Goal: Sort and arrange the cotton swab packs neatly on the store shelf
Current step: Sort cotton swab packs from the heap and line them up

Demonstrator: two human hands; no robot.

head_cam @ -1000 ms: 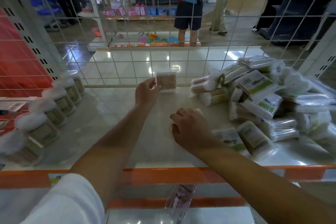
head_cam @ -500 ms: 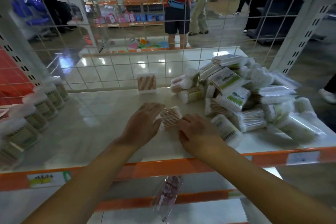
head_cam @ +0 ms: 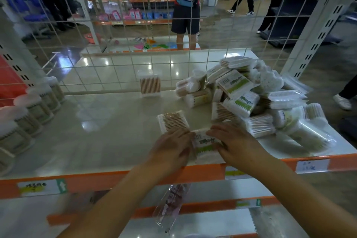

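- Leftmost, a row of round swab tubs (head_cam: 29,114) with white tops runs along the left edge of the shelf (head_cam: 96,141), from the front back toward the wire grid (head_cam: 116,60).
- Further along, one clear swab pack (head_cam: 150,85) stands upright against the grid at the back, well apart from everything else.
- Near the middle lies a flat pack of wooden-stick swabs (head_cam: 172,120) — face up on the shelf, just in front of the left hand's fingertips and touching them.
- Next, the left hand (head_cam: 171,149) rests palm down near the front edge of the shelf, fingers fairly straight, pressing against the left side of the green-label pack (head_cam: 205,144); its grip is flat rather than curled.
- That green-label pack sits on the shelf between the two hands, close to the orange front rail (head_cam: 116,179).
- On its other side, the right hand (head_cam: 234,141) lies over the pack's right edge with fingers bent over it; the grip looks like a light hold, though motion blur hides the thumb.
- Rightmost — a loose heap of swab packs (head_cam: 251,98) in clear wrappers, some with green labels, is piled from the grid down toward the front right corner.
- Below the rail, a clear wrapped packet (head_cam: 172,205) hangs tilted over the lower shelf.
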